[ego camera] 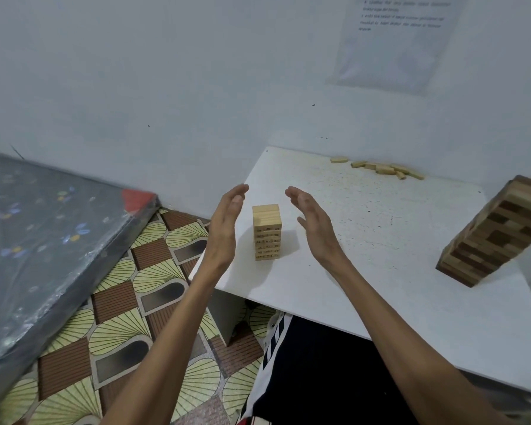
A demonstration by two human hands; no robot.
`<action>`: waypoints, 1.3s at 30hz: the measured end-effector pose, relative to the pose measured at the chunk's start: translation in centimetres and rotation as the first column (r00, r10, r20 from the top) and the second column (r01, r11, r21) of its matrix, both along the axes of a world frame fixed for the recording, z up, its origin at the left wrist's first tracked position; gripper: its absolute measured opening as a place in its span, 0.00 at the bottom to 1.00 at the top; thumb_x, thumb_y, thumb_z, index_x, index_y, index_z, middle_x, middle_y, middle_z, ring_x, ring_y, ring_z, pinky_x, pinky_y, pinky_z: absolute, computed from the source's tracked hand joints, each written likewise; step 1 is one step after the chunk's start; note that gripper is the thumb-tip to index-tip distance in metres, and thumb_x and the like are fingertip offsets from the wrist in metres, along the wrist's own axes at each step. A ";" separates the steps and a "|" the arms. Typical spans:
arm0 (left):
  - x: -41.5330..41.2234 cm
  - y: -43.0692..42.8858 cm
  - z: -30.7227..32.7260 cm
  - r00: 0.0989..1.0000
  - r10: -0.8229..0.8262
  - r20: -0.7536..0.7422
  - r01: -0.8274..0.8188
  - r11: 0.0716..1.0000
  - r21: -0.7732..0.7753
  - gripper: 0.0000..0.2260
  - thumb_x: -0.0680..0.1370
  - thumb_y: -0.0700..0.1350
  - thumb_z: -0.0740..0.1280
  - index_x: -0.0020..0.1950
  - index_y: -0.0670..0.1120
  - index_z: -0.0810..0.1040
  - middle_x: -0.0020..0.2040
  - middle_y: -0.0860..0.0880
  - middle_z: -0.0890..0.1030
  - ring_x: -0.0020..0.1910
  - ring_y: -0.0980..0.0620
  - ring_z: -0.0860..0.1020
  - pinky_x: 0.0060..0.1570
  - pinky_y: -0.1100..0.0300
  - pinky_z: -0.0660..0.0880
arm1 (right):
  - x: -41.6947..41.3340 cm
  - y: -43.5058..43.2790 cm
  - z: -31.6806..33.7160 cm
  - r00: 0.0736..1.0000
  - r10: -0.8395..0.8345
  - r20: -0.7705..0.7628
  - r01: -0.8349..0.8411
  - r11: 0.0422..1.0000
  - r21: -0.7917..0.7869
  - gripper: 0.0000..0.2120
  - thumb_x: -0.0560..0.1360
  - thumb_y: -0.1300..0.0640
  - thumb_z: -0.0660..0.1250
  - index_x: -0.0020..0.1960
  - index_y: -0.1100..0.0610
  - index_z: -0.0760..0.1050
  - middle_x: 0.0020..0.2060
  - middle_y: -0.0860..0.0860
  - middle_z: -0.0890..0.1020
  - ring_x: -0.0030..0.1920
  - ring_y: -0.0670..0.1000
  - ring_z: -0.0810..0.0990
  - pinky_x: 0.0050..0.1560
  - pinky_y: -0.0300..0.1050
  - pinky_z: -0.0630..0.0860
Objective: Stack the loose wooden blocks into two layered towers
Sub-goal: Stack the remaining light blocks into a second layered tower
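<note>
Head cam: my left hand [227, 222] and right hand [311, 220] flank the small tower [267, 233] near the left edge of the table [365, 240], fingers straight and together, touching nothing. 1 uneven squeeze could tip it, and reaching for the loose blocks [380, 169] by the wall risks clipping it.

Bare forearms, bare left hand [224, 228] and right hand [313, 222]. Black cloth [325, 372] over the lap, edged on the left with short white stripes [273, 337]. Lower down, a red-and-white patch [252, 421], cut off at the frame's bottom edge.
</note>
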State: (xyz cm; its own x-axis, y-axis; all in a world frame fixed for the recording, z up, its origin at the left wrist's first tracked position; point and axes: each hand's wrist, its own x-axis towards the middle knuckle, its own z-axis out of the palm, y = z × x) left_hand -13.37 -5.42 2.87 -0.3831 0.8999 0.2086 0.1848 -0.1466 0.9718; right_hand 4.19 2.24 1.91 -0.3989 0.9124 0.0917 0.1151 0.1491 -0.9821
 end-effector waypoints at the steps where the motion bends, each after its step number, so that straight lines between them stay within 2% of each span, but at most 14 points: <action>1: 0.0 0.3 0.5 1.000 0.006 -0.020 -0.006 1.000 0.019 0.22 0.83 0.60 0.57 0.72 0.52 0.75 0.70 0.58 0.77 0.71 0.58 0.73 0.75 0.46 0.67 | 0.3 0.1 0.1 1.000 -0.020 -0.001 0.020 1.000 0.016 0.24 0.84 0.37 0.54 0.74 0.45 0.73 0.70 0.38 0.76 0.72 0.37 0.70 0.77 0.52 0.66; 4: 0.4 1.4 2.7 0.993 -0.033 -0.110 0.039 0.998 0.056 0.17 0.82 0.58 0.61 0.69 0.55 0.77 0.67 0.58 0.79 0.68 0.59 0.75 0.72 0.48 0.70 | 1.5 0.9 1.3 0.996 -0.083 0.043 0.079 0.992 0.096 0.18 0.85 0.43 0.58 0.70 0.47 0.77 0.67 0.39 0.79 0.68 0.36 0.74 0.68 0.39 0.69; 6: 1.2 2.3 4.1 0.975 -0.078 -0.206 0.093 0.993 0.065 0.15 0.82 0.56 0.64 0.68 0.56 0.78 0.66 0.58 0.80 0.68 0.61 0.75 0.71 0.53 0.70 | 2.4 1.5 2.2 0.988 -0.127 0.090 0.112 0.980 0.164 0.18 0.85 0.42 0.60 0.69 0.48 0.78 0.66 0.39 0.80 0.67 0.37 0.75 0.65 0.36 0.70; 9: 3.0 3.9 5.7 0.934 -0.131 -0.332 0.148 0.989 0.024 0.14 0.82 0.55 0.67 0.67 0.56 0.79 0.64 0.61 0.80 0.66 0.65 0.74 0.66 0.66 0.68 | 4.0 2.3 3.7 0.966 -0.196 0.169 0.153 0.959 0.239 0.20 0.83 0.40 0.62 0.68 0.50 0.79 0.68 0.42 0.79 0.68 0.40 0.74 0.62 0.36 0.70; 13: 6.0 6.1 6.7 0.865 -0.195 -0.462 0.209 0.978 -0.022 0.16 0.80 0.57 0.67 0.67 0.55 0.78 0.64 0.62 0.79 0.64 0.63 0.75 0.64 0.64 0.69 | 6.7 2.9 5.3 0.921 -0.279 0.272 0.182 0.925 0.333 0.21 0.83 0.41 0.62 0.68 0.51 0.78 0.68 0.46 0.79 0.70 0.45 0.74 0.66 0.41 0.70; 16: 8.1 7.4 7.1 0.827 -0.237 -0.509 0.247 0.968 -0.049 0.17 0.81 0.56 0.67 0.68 0.52 0.78 0.65 0.59 0.79 0.64 0.62 0.75 0.58 0.71 0.67 | 8.8 3.4 6.1 0.875 -0.324 0.360 0.163 0.897 0.411 0.18 0.84 0.42 0.61 0.65 0.51 0.80 0.66 0.47 0.80 0.67 0.48 0.76 0.61 0.42 0.70; 21: 11.0 9.9 7.2 0.790 -0.282 -0.544 0.290 0.954 -0.073 0.17 0.81 0.53 0.68 0.68 0.48 0.78 0.66 0.55 0.80 0.64 0.56 0.77 0.60 0.62 0.70 | 12.0 5.2 6.4 0.775 -0.376 0.508 0.122 0.877 0.464 0.21 0.82 0.39 0.61 0.66 0.50 0.79 0.67 0.45 0.80 0.68 0.49 0.76 0.65 0.51 0.75; 26: 12.7 12.8 6.8 0.776 -0.320 -0.544 0.306 0.944 -0.119 0.16 0.81 0.50 0.68 0.68 0.47 0.79 0.66 0.53 0.80 0.64 0.54 0.77 0.60 0.60 0.72 | 13.9 7.1 7.4 0.673 -0.390 0.629 0.117 0.895 0.430 0.22 0.83 0.41 0.62 0.71 0.52 0.75 0.71 0.48 0.76 0.73 0.52 0.70 0.67 0.51 0.70; 31: 13.9 16.7 5.9 0.746 -0.361 -0.560 0.291 0.933 -0.214 0.17 0.80 0.48 0.68 0.68 0.45 0.78 0.67 0.51 0.79 0.64 0.51 0.77 0.58 0.62 0.70 | 14.5 10.4 7.4 0.588 -0.386 0.710 0.109 0.908 0.404 0.23 0.82 0.46 0.64 0.73 0.55 0.73 0.70 0.51 0.77 0.72 0.55 0.71 0.62 0.51 0.73; 39: 15.1 26.0 2.7 0.728 -0.354 -0.588 0.160 0.921 -0.356 0.20 0.78 0.46 0.68 0.69 0.45 0.77 0.69 0.48 0.78 0.67 0.47 0.76 0.66 0.51 0.73 | 14.2 18.2 3.7 0.470 -0.309 0.827 0.110 0.950 0.292 0.23 0.82 0.51 0.65 0.74 0.57 0.70 0.70 0.55 0.76 0.71 0.57 0.71 0.62 0.53 0.74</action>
State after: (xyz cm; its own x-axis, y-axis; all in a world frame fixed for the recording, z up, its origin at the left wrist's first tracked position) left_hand 1.71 20.53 5.58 0.0043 0.9984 0.0563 0.7594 -0.0399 0.6494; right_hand 18.42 20.41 5.62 -0.1679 0.9856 -0.0193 0.9307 0.1520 -0.3328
